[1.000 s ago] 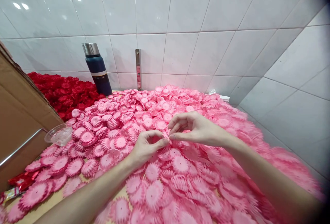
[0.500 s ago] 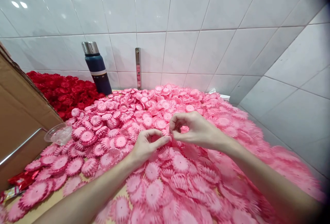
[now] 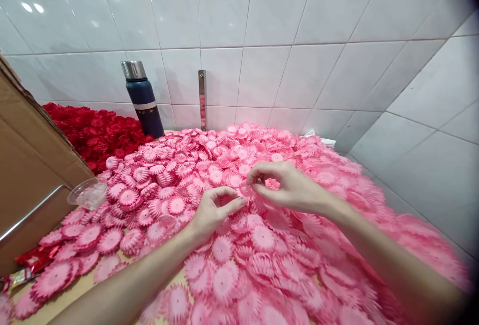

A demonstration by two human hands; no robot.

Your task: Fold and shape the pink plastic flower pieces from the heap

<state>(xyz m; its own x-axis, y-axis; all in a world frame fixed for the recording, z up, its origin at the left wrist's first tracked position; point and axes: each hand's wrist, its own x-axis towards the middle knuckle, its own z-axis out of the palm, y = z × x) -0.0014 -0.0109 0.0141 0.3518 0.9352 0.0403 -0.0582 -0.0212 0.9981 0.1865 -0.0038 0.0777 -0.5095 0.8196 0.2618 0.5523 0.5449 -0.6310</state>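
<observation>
Pink discs (image 3: 263, 238): round, no long axis, heaped beneath.
Left hand (image 3: 210, 212): lower in view.
Right hand (image 3: 287, 186): just beside it.
Grip: both curled; holding anything, I cannot tell.

you see pink discs (image 3: 224, 276) from pale blush to deep rose, lightest in the middle, their edges striped like rays — many with a small dark dot at the centre. your darker pile (image 3: 99, 133) is crimson. the bottle (image 3: 142, 98) shows you navy blue, a silver cap and a pale band; the wall (image 3: 220, 15) is whitish grey, gridded by darker lines. your cardboard (image 3: 33, 165) is brown, the tabletop (image 3: 71, 291) tan, the wrapper (image 3: 37, 259) shiny red.
</observation>
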